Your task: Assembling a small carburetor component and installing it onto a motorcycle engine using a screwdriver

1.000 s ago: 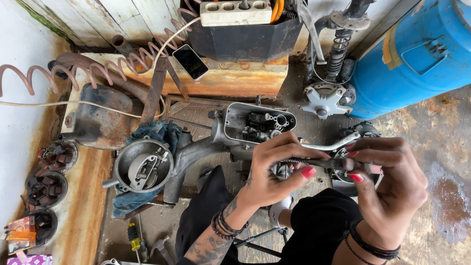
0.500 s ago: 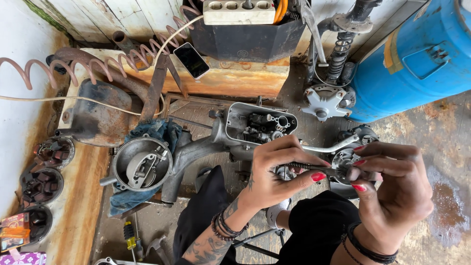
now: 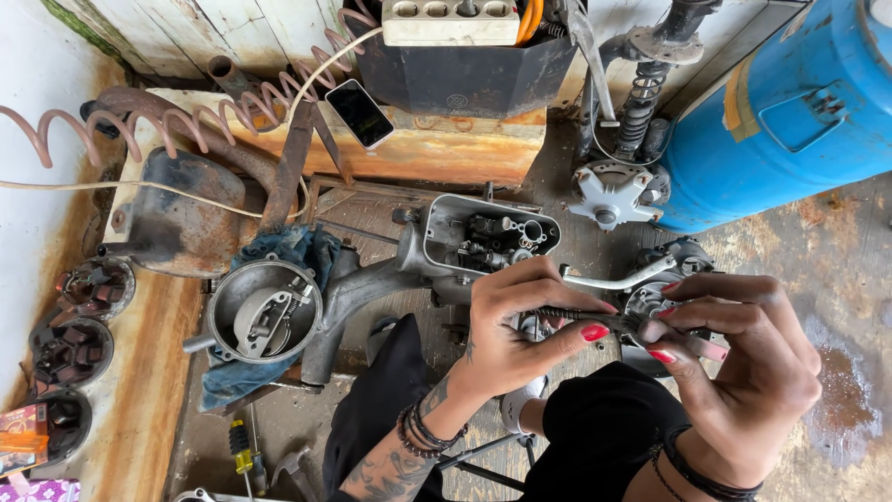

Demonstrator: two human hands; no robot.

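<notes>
My left hand (image 3: 520, 325) pinches a thin dark metal rod (image 3: 581, 316) between thumb and fingers, held level over my lap. My right hand (image 3: 734, 363) grips the rod's other end, where a small metal piece (image 3: 635, 323) sits; what that piece is cannot be made out. Both hands hover just in front of an open engine casing (image 3: 488, 232) with small parts inside. A curved silver lever (image 3: 618, 277) juts out from behind my left hand's fingers. Below the hands are my dark-clothed knees.
A round drum housing (image 3: 265, 311) lies on a blue rag at the left. A phone (image 3: 360, 112) rests on a rusty ledge. A blue barrel (image 3: 790, 102) stands at the right. A yellow-handled screwdriver (image 3: 242, 446) and round stator parts (image 3: 70, 349) lie at the lower left.
Both hands have stayed on the rod, with the fingers shifting slightly along it. The right hand has drifted a little to the right and lower.
</notes>
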